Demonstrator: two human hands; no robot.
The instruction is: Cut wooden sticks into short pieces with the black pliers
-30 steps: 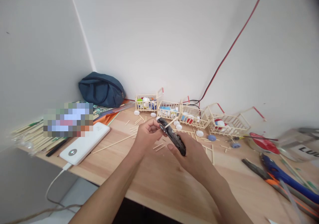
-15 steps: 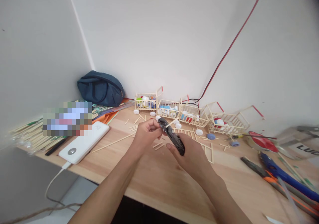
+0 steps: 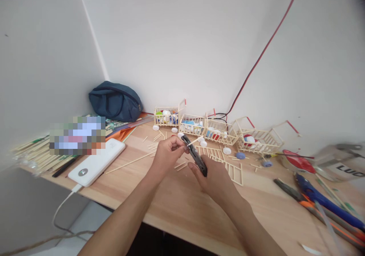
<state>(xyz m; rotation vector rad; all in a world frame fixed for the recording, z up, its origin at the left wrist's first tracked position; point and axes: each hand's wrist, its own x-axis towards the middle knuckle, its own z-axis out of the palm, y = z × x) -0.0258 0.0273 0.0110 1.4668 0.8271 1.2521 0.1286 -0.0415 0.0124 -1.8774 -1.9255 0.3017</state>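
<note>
In front of me, above the table, my right hand (image 3: pixel 218 176) is wrapped round a black cutter (image 3: pixel 196 158), which points up and to the left. Its handle end lies in the palm, and the blade itself is too small to make out. My left hand (image 3: pixel 169 155) is closed in a pinch near the cutter's far end, on a short thin wooden stick (image 3: pixel 196 140). The stick crosses the cutter and its free end sticks out to the right. Beyond the hands lie a flat ladder-like stick frame (image 3: pixel 234 173) and several loose stick pieces (image 3: pixel 181 166).
Several small stick carts (image 3: pixel 221 132) holding bottle caps line the wall. On the left are a white power bank (image 3: pixel 97 163), a bundle of sticks (image 3: pixel 40 151) and a blue pouch (image 3: pixel 115 101). Pliers (image 3: pixel 309 206) and a glue gun (image 3: pixel 327 201) lie at the right.
My right hand and the cutter have shifted slightly left, and the cutter has turned edge-on. My left hand stays pinched on the stick in nearly the same place.
</note>
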